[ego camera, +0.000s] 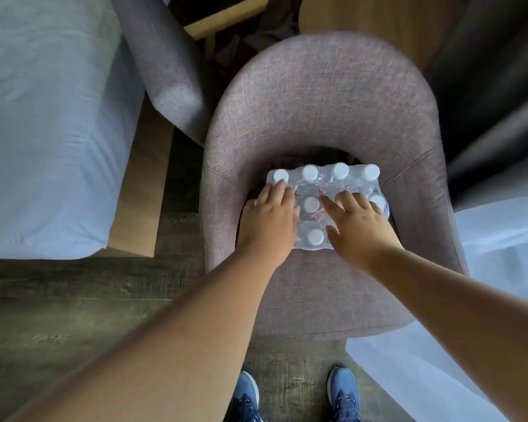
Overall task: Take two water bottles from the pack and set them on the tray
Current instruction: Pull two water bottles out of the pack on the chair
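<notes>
A shrink-wrapped pack of water bottles (320,190) with white caps sits on the seat of a mauve fabric armchair (323,95). My left hand (269,220) lies flat on the pack's left side, fingers spread over the wrap beside a cap. My right hand (357,223) rests on the pack's right side, fingers spread and pressing on the plastic film. Neither hand is closed around a bottle. Several caps show between and beyond my hands. No tray is in view.
A bed with pale blue sheets (43,132) stands at the left, another white-covered bed edge (500,269) at the right. A second grey chair (165,71) stands behind left. A round wooden table (378,19) lies beyond the armchair. My blue shoes (293,397) stand on the wood floor.
</notes>
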A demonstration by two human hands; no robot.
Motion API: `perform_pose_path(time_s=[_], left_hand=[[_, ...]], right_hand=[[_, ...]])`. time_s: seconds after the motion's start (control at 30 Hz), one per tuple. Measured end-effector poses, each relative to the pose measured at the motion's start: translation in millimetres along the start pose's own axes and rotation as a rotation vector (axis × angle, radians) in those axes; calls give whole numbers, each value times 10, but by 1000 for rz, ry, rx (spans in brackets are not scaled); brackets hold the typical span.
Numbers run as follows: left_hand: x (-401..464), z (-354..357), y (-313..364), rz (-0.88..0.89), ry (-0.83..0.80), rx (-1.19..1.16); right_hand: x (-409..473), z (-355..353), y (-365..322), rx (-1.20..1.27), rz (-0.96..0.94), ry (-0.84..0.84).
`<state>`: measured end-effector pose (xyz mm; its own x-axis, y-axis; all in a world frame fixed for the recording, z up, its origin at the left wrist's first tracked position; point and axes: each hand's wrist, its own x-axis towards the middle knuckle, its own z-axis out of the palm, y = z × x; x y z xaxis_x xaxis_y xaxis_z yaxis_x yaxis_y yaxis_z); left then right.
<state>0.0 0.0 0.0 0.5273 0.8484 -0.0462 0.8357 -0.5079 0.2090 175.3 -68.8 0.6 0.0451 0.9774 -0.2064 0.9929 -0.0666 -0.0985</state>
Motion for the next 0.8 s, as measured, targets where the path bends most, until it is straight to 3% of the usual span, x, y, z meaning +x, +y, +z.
perform_pose_path(time_s=[0.27, 0.5, 0.8], left_hand=[[573, 468, 210, -68, 115, -36], [608, 596, 140, -252, 243, -185], [681, 620, 127, -253, 208, -111]], right_hand=[[255, 280, 177, -144, -252, 341], [565, 289, 40, -88, -203, 76], [780, 316, 37, -147, -275, 121]])
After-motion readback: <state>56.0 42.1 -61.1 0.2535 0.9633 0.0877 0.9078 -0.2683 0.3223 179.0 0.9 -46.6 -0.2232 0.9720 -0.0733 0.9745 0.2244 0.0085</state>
